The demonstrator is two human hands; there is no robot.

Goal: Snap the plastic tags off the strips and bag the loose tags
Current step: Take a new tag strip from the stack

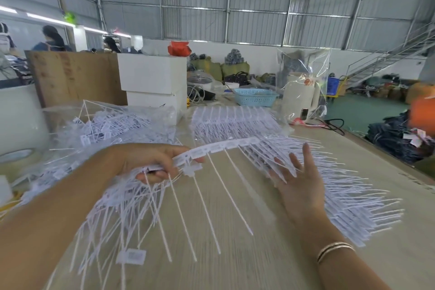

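Observation:
My left hand point(150, 160) grips one end of a white plastic strip point(226, 146) together with a bunch of snapped-off loose tags point(122, 207) whose thin tails hang down. The strip runs up and to the right, with several long tags still attached to it. My right hand point(294, 179) is open, fingers spread straight, touching the tags hanging under the strip's right part. One loose tag with a printed label point(130, 256) lies on the table point(235, 266). A stack of uncut strips point(235, 117) lies behind, and more spread at the right point(353, 195).
A clear plastic bag with loose tags point(106, 122) lies at the back left. White boxes point(153, 77), a blue basket point(255, 96), a wooden board point(75, 75) and a tall clear bag point(303, 77) stand behind. People work at the far left. The table edge runs along the right.

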